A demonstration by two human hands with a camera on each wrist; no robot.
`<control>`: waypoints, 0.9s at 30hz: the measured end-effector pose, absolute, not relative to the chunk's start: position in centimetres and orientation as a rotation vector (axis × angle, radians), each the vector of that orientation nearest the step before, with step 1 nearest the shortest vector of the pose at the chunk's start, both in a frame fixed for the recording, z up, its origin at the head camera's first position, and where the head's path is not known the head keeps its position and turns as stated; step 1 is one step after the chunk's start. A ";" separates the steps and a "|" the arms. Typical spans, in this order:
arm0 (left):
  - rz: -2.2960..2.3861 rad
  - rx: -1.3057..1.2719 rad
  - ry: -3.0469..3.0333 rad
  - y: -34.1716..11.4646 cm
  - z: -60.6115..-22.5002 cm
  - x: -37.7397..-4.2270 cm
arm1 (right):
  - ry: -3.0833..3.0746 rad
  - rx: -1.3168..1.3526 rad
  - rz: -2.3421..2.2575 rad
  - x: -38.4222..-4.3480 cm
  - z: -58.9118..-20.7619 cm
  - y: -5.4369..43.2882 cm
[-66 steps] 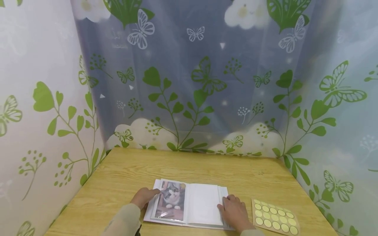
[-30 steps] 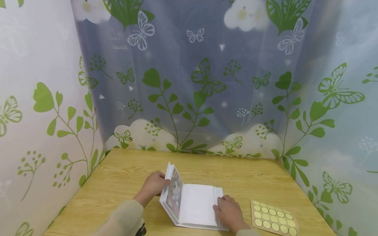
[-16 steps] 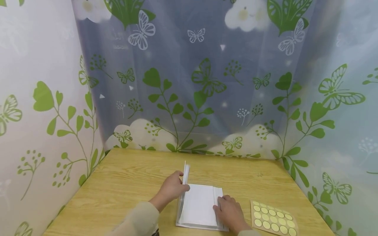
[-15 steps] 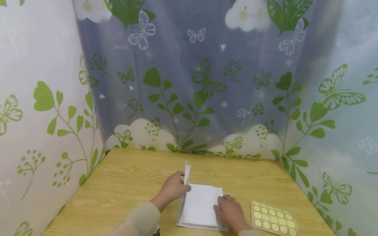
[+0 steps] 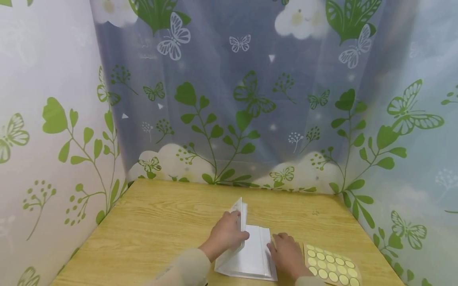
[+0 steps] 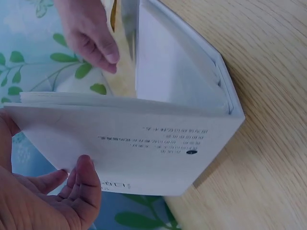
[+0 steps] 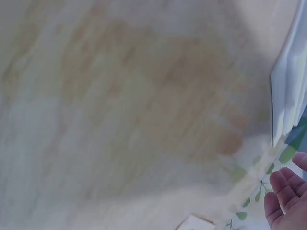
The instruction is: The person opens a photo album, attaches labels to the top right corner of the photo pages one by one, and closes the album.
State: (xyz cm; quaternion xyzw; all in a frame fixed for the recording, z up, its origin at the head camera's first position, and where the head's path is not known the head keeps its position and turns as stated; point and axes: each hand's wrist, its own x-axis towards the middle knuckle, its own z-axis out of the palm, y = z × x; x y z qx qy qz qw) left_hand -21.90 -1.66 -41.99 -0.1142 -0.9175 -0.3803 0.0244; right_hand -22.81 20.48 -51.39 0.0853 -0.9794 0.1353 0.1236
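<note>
A white photo album point(image 5: 252, 254) stands partly open on the table, its left cover and a stack of pages raised nearly upright. My left hand point(image 5: 227, 234) grips that raised part, thumb on the inner side and fingers against the outer cover. Small dark print shows on the outer cover point(image 6: 120, 143) in the left wrist view. The right half of the album lies flat, with a blank white page up. Beside its right edge is my right hand point(image 5: 288, 254), fingers loosely bent and holding nothing. The right wrist view shows its fingers apart from the album's page edges point(image 7: 288, 86).
A sheet of round yellow stickers point(image 5: 330, 264) lies right of the album, partly behind my right hand. The wood-grain table point(image 5: 161, 222) is bordered by patterned curtains point(image 5: 214, 119) at the back and both sides.
My left hand has lifted the album's left side from flat and swung it rightward, hiding the cat photo. My right hand has come off the album's right edge.
</note>
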 end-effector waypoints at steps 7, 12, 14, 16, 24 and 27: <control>-1.069 -0.423 -2.865 0.4 -42.7 -21.8 | -2.879 0.215 0.421 -22.9 -50.2 21.8; -0.985 -0.552 -2.852 1.4 -43.6 -22.0 | -2.881 0.175 0.446 -23.0 -49.4 22.5; -0.922 -0.628 -2.841 1.5 -43.8 -22.0 | -2.868 0.162 0.457 -22.9 -49.1 22.7; -0.843 -0.703 -2.843 1.5 -44.0 -21.9 | -2.861 0.152 0.463 -22.9 -48.9 22.9; -0.599 -0.715 -2.910 1.0 -45.9 -22.1 | -2.878 0.125 0.497 -22.8 -48.6 23.2; -0.620 -0.619 -2.940 0.7 -46.8 -22.3 | -2.890 0.127 0.483 -22.8 -48.8 23.4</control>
